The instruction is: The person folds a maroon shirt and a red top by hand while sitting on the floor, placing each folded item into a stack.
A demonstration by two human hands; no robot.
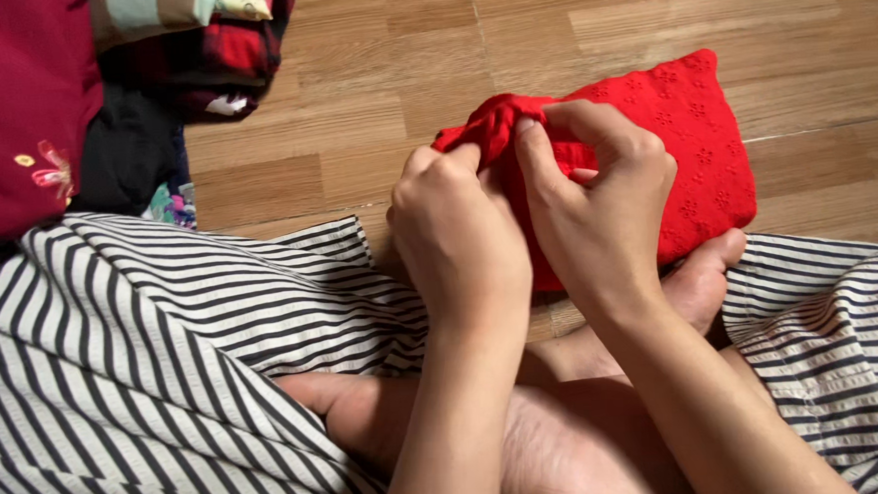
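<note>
Head view: left hand (458,231) and right hand (602,203) both pinch the folded red eyelet-knit cloth (698,133), fingers (534,147) clenched, on wood-plank floor (370,70).

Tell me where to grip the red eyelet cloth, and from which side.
Probably the bunched corner at the upper left of the red eyelet cloth, coming from the near side. It stands up in folds; the rest lies flat on the wooden floor. The left hand and right hand pinch there.

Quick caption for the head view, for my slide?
Both hands, left hand and right hand, pinch a folded red eyelet garment on a wooden floor.
</note>
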